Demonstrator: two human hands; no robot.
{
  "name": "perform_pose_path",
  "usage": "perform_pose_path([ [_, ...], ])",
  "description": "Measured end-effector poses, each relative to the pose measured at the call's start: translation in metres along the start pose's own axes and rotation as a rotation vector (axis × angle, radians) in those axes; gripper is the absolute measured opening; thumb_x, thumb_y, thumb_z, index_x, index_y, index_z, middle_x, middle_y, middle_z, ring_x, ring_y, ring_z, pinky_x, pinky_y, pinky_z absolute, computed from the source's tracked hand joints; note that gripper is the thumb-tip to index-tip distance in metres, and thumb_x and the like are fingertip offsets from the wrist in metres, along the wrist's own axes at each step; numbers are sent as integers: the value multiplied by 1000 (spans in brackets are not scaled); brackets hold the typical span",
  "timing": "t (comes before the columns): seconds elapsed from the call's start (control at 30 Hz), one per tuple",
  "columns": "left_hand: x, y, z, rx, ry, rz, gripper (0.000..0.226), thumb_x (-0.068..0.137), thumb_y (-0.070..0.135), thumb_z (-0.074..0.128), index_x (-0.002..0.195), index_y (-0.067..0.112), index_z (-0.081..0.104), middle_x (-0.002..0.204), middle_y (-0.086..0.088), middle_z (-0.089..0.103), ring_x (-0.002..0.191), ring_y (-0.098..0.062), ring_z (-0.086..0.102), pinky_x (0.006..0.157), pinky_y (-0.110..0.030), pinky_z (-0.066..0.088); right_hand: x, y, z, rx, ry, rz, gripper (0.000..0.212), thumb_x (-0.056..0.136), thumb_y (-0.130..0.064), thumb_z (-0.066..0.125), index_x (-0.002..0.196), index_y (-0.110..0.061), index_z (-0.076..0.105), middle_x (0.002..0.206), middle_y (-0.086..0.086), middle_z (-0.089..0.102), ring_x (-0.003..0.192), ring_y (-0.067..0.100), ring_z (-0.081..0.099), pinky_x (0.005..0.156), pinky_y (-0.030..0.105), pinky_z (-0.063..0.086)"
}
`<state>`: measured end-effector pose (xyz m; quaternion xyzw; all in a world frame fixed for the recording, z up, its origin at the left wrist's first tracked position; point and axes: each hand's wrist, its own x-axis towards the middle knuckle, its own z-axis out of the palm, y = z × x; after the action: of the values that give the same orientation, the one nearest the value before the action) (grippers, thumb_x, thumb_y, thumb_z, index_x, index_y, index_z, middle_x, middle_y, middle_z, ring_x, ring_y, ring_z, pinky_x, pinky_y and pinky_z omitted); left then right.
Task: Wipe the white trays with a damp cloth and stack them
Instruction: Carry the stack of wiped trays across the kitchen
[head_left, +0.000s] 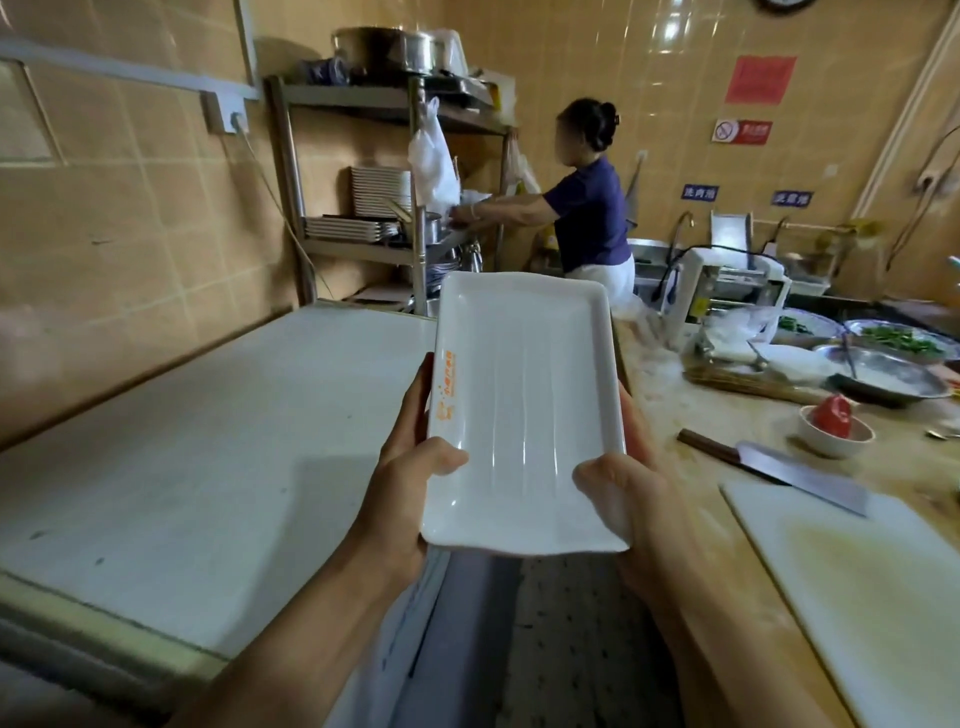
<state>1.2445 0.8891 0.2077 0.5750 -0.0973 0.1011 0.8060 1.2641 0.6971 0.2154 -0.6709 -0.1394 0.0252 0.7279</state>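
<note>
A white rectangular tray (524, 410) with orange print along its left rim is held up in front of me, over the gap between two counters. My left hand (410, 457) grips its left edge, thumb on the rim and fingers underneath. My right hand (628, 493) grips the near right corner the same way. More white trays (348, 227) lie stacked on the metal rack's middle shelf, with another pile (379, 191) behind them. No cloth is visible.
A white-topped counter (182, 467) lies to my left. On the right counter sit a white cutting board (872, 582), a cleaver (795, 470), a bowl with a red thing (835, 427), metal basins and a machine (727, 291). A person (587, 208) stands at the rack (415, 171).
</note>
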Motion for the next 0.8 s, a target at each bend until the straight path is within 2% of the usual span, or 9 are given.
perform_pose_path([
  [0.03,14,-7,-1,5,4,-5,77,66,12,52,133,48,43,122,6,63,103,-20,65,72,-35,55,15,0,-4,1,-27,-39,69,77,17,48,120,-37,49,82,-21,67,67,-4,64,53,19,54],
  [0.07,29,-10,0,21,3,-22,77,66,13,53,133,49,43,122,6,63,104,-20,65,72,-35,55,30,1,-8,8,-43,-59,73,74,17,49,121,-40,46,77,-24,65,71,-5,64,52,16,53],
  [0.17,77,-29,1,38,36,-45,76,65,14,55,132,50,43,121,5,63,104,-22,64,72,-38,55,77,12,-20,49,-50,-75,80,67,12,52,130,-36,43,80,-21,65,76,-1,64,55,18,53],
  [0.3,144,-53,-5,34,17,-45,76,65,14,54,132,49,44,119,5,64,101,-22,65,71,-37,55,144,29,-32,86,-41,-100,86,56,0,50,134,-35,43,93,-10,65,79,5,65,59,21,54],
  [0.53,281,-76,-19,12,-47,-75,76,63,13,53,131,47,45,110,4,68,93,-20,68,64,-35,56,274,42,-49,89,30,-121,84,54,-2,52,129,-40,46,91,-17,65,79,3,65,59,22,54],
  [0.67,344,-85,-23,0,-66,-99,79,62,10,52,132,45,44,110,2,68,92,-22,68,65,-39,56,335,46,-60,126,53,-110,87,53,-1,52,131,-40,47,107,-1,63,89,14,65,63,25,55],
  [0.8,397,-100,-27,1,-62,-91,79,63,9,50,133,45,45,116,4,67,100,-23,66,70,-39,56,393,59,-73,156,53,-104,87,54,1,50,133,-35,48,111,4,63,91,17,66,62,26,54],
])
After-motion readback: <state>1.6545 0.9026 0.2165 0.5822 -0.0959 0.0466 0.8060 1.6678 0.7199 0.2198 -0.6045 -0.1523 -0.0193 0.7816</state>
